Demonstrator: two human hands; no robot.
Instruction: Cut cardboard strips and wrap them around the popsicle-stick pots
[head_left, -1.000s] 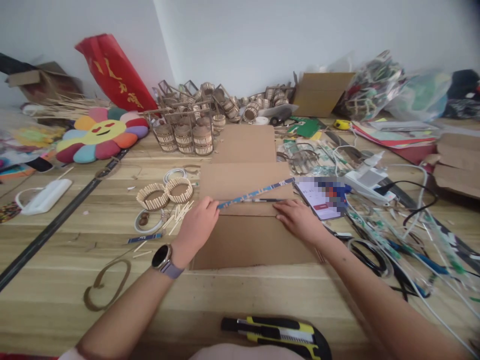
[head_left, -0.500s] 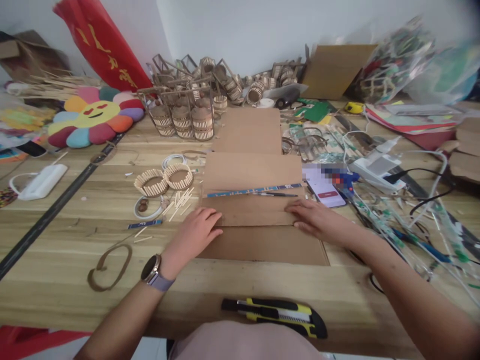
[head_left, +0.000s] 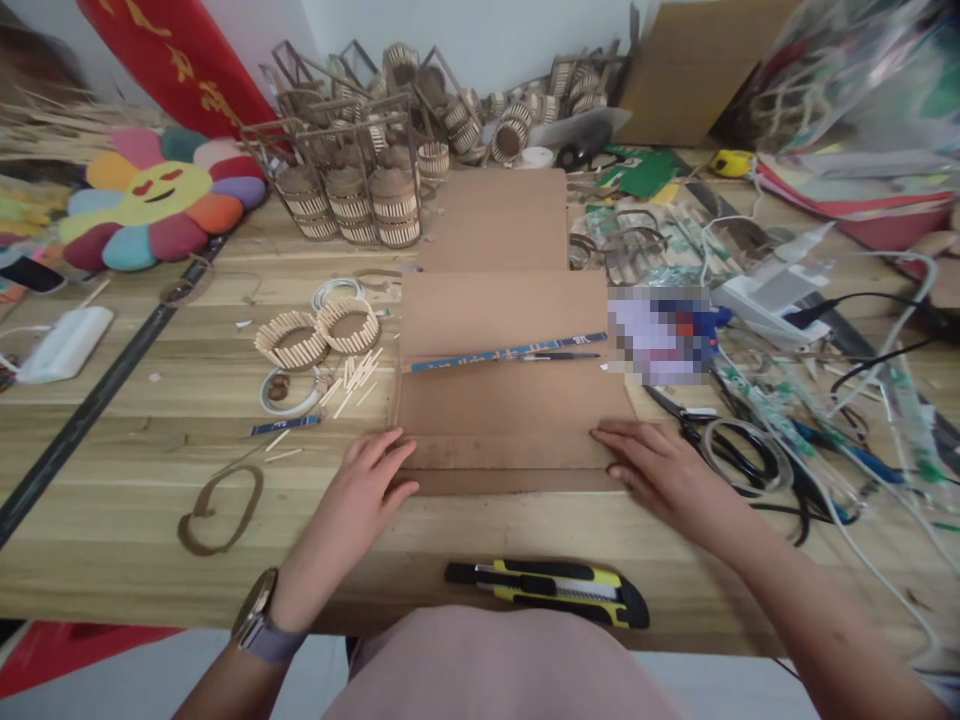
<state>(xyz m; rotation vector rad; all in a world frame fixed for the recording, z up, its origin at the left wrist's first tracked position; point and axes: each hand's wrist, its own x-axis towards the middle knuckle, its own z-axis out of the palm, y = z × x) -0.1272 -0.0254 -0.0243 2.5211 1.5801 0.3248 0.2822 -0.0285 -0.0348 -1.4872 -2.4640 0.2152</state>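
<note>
Watching through the head camera, I have the left hand [head_left: 367,482] and the right hand [head_left: 654,468] both open, thumbs apart from loosely extended fingers, with nothing clasped that I can make out. Their fingertips rest by opposite side edges of a flat brown rectangular cardboard sheet [head_left: 502,415], toward its front corners; I read that spacing as a way to keep the sheet square while leaving its middle uncovered. Beneath it lies a second brown cardboard piece [head_left: 517,481], showing as a narrow band along the front. On the sheet sit a long thin blue patterned strip [head_left: 465,359] and a slim black pen-like tool [head_left: 562,356] (too small for me to name surely), perhaps because the flat surface carries both handily. Farther out, a black-and-yellow box cutter [head_left: 555,592] lies at the near edge of the wooden worktop [head_left: 450,525], presumably within easy reach, and two rings of pale wooden sticks [head_left: 351,338] stand to the left. Against half a second ago, the sheet has come toward the body, covering most of the lower piece; strip and tool rode along, while the cutter stayed put.
</note>
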